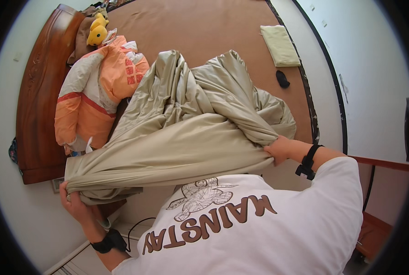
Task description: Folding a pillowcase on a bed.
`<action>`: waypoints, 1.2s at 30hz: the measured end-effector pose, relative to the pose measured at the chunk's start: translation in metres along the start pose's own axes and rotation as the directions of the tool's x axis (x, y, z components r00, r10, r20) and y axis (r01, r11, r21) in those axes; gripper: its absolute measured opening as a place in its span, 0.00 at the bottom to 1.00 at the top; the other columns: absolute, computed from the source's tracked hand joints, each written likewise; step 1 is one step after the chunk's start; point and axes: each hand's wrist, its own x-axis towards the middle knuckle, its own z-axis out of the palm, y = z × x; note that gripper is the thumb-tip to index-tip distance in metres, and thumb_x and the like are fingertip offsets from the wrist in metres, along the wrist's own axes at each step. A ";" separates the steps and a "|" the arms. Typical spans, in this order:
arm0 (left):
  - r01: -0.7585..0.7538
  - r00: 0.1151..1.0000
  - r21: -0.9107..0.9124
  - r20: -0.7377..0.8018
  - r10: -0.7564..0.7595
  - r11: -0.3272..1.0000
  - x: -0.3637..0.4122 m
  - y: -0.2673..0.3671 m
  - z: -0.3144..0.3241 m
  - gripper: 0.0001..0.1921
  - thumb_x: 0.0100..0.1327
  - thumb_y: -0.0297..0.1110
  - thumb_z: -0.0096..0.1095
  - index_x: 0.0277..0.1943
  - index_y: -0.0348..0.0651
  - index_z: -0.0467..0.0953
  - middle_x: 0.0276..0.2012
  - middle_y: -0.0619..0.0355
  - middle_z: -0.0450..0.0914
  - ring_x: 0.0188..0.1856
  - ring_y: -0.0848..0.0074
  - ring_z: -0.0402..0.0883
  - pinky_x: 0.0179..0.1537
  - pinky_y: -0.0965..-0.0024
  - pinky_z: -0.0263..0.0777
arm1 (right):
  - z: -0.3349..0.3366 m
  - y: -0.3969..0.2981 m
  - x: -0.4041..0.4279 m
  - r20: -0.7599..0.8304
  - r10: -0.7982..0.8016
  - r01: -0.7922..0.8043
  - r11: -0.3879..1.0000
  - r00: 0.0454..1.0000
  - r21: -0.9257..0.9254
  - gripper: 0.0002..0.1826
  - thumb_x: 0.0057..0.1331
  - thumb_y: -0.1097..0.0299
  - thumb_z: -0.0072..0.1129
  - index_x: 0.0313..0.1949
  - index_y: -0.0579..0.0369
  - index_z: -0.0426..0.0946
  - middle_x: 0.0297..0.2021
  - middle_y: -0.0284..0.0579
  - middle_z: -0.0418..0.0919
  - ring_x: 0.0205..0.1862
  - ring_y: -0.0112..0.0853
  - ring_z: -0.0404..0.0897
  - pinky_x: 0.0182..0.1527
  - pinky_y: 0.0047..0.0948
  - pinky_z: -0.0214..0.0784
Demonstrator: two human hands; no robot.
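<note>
A large, shiny beige-green fabric sheet (177, 144) is stretched between my hands, close in front of my chest. At the lower left, my left hand (74, 202) is closed on one gathered corner of it. My right hand (278, 149) grips a bunched part of the fabric on the right side. Between the hands the near edge runs nearly taut, and the rest lies in thick folds over the brown bed surface (204, 20). Part of the fabric hangs below the edge near my left hand.
Left of the fabric lie an orange and white padded jacket (98, 89) and a yellow plush toy (97, 32), beside a carved wooden headboard (43, 92). A folded pale green cloth (280, 46) and a small black item (282, 79) lie at the right. A white wall borders the bed.
</note>
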 end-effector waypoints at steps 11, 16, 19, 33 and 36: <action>0.100 0.992 -0.292 0.107 -0.071 0.951 0.038 0.002 0.041 0.05 0.63 0.26 0.48 0.39 0.36 0.69 0.35 0.61 0.71 0.36 0.82 0.69 0.40 0.78 0.65 | -0.103 0.279 -0.050 -0.658 0.735 -0.451 0.537 -0.165 0.713 0.11 0.57 0.64 0.50 0.36 0.56 0.72 0.33 0.52 0.77 0.35 0.46 0.77 0.36 0.43 0.69; 0.085 0.992 -0.379 0.119 -0.042 0.922 0.033 0.015 0.049 0.03 0.64 0.25 0.48 0.37 0.36 0.68 0.33 0.62 0.72 0.36 0.83 0.69 0.39 0.79 0.65 | -0.194 0.182 -0.246 -0.627 0.240 -0.348 0.661 -0.741 0.664 0.11 0.59 0.67 0.48 0.39 0.59 0.71 0.35 0.50 0.76 0.38 0.41 0.76 0.37 0.36 0.69; 0.046 0.979 -0.423 0.201 0.044 0.905 0.043 0.002 0.056 0.03 0.64 0.25 0.48 0.37 0.36 0.69 0.33 0.63 0.71 0.36 0.84 0.69 0.40 0.80 0.64 | -0.153 0.123 -0.268 -0.626 0.127 -0.341 0.747 -0.769 0.571 0.14 0.60 0.68 0.48 0.44 0.60 0.69 0.39 0.50 0.75 0.40 0.40 0.76 0.39 0.32 0.69; 0.121 0.958 -0.488 0.285 0.027 0.864 0.058 -0.006 0.068 0.06 0.62 0.25 0.51 0.41 0.37 0.71 0.38 0.56 0.76 0.39 0.77 0.75 0.42 0.75 0.70 | 0.071 0.042 0.031 -0.490 0.833 -0.217 0.544 0.257 0.811 0.24 0.51 0.71 0.55 0.50 0.46 0.63 0.39 0.53 0.75 0.41 0.51 0.74 0.42 0.46 0.66; 0.119 0.964 -0.466 0.267 0.011 0.877 0.054 -0.002 0.069 0.06 0.62 0.25 0.51 0.42 0.36 0.71 0.38 0.56 0.76 0.39 0.77 0.75 0.43 0.74 0.70 | 0.086 0.021 0.053 -0.304 0.780 -0.315 0.528 0.546 0.789 0.22 0.49 0.66 0.59 0.47 0.46 0.72 0.39 0.52 0.77 0.43 0.49 0.74 0.46 0.43 0.66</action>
